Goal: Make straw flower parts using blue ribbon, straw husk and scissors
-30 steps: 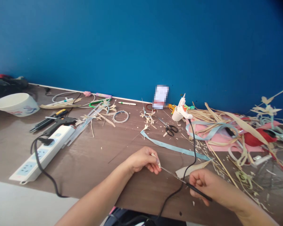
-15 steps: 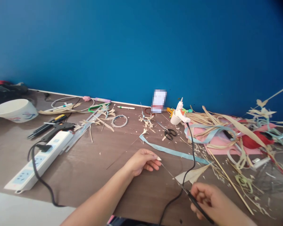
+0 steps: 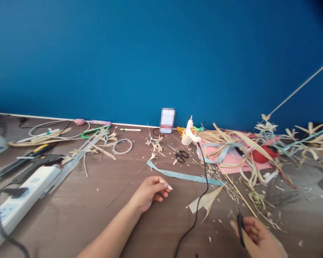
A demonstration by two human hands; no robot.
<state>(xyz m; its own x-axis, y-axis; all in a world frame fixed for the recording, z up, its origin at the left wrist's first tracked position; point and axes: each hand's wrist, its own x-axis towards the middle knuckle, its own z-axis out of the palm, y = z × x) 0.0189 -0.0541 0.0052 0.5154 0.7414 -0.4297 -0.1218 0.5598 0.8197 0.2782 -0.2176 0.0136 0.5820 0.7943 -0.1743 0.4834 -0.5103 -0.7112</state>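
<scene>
My left hand [image 3: 153, 193] is closed in a pinch on a small cream pointed piece of dried husk [image 3: 169, 186], above the middle of the table. At the lower right, my right hand [image 3: 258, 236] grips the black handles of a pair of scissors [image 3: 240, 229]. Its thin blades point up and away and are partly lost against the litter. Between the hands lies a larger cream sheet of husk [image 3: 206, 201], with a black cord [image 3: 197, 208] running across it. A light blue ribbon strip [image 3: 183, 175] stretches beyond my left hand.
A white glue gun [image 3: 190, 130] stands in a small cup, its cord trailing forward. Another pair of scissors [image 3: 181, 156] lies nearby. A power strip [image 3: 29, 193] and dark glue gun [image 3: 37, 165] are left. Husk strips [image 3: 226, 136], pink sheet [image 3: 218, 157] and flower stems [image 3: 296, 143] crowd the right.
The scissors in my right hand have moved right, away from my left hand, and now point upward. My left hand still pinches the husk piece. The view has turned right.
</scene>
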